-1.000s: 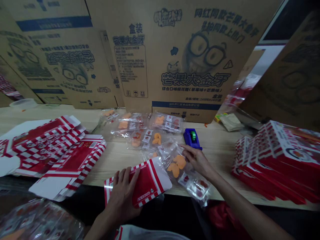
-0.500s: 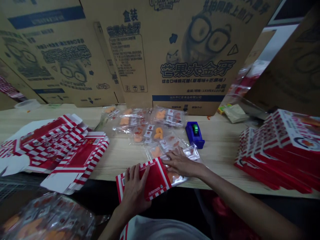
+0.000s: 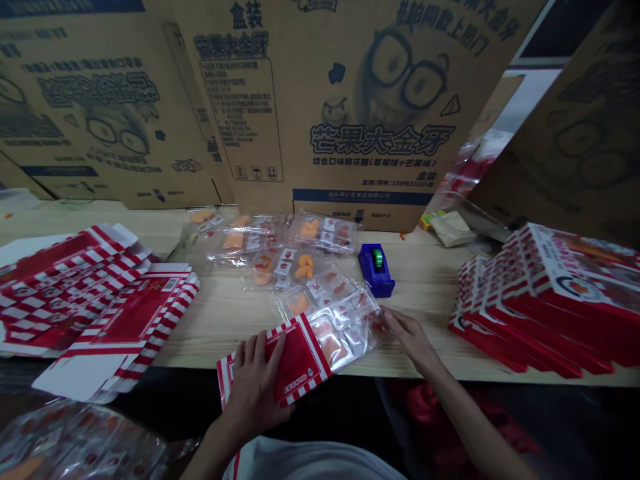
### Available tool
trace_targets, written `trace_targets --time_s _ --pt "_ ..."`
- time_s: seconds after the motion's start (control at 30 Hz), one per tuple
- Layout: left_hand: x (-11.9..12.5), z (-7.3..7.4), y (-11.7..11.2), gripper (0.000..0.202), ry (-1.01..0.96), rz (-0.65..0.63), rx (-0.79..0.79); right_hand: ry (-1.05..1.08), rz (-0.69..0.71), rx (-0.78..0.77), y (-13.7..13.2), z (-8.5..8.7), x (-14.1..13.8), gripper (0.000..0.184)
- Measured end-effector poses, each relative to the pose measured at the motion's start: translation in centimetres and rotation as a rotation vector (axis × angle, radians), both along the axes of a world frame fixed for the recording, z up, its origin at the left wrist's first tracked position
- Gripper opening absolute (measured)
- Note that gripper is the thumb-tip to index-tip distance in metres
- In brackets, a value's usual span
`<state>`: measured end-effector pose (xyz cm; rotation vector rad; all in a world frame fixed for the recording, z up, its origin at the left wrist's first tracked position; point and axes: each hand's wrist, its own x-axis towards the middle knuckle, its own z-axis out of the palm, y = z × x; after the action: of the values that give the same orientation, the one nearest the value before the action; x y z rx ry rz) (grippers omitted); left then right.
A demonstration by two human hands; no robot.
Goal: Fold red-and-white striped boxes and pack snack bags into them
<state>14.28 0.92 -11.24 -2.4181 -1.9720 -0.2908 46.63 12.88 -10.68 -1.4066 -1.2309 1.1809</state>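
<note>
My left hand is wrapped over a red box with striped edges, holding it tilted at the table's front edge. Out of the box's right end sticks a clear candy packet with orange pieces and small sachets; part of it is hidden inside. At the packet's far right end, my right hand has its fingers closed on the plastic edge, though the fingertips are partly hidden. Several more candy packets lie just behind, one touching or under the held packet.
A blue tape dispenser stands behind my right hand. Filled red boxes are stacked at the right, flattened cartons lie left. Below left is a heap of packets. Large cardboard boxes wall off the back.
My right hand has slid from the middle of the packet to its right end, uncovering it. My left hand keeps hold of the box. The view has shifted slightly to the right.
</note>
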Motion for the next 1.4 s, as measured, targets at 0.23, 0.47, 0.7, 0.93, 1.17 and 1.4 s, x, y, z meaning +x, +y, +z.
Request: trace_targets --time_s 0.23,0.47,0.7,0.93,1.17,1.4 --pt "0.5 -0.3 -0.3 0.097 -0.007 0.063 0.058 -0.076 0.495 0.1 -4.9 0.5 -8.3 0.03" --pt "2.8 1.6 -1.0 0.114 -0.168 0.363 0.164 0.242 -0.036 0.203 -8.0 0.4 -10.9 0.04" --pt "5.2 0.4 -1.2 0.083 -0.887 0.202 -0.03 0.445 0.069 -0.076 -7.8 1.7 -9.3 0.047" --pt "4.4 -0.5 -0.7 0.07 -1.295 0.053 -0.308 0.335 0.121 -0.12 -9.1 -0.4 -6.3 0.063" --pt "3.5 -0.9 -0.8 0.076 -1.678 -0.038 -0.517 0.301 0.146 -0.107 -9.3 -0.7 -6.3 0.06" --pt "3.5 -1.1 0.0 0.062 -1.405 -0.044 -0.394 0.031 0.213 0.13 -9.2 -2.3 -6.5 0.025"
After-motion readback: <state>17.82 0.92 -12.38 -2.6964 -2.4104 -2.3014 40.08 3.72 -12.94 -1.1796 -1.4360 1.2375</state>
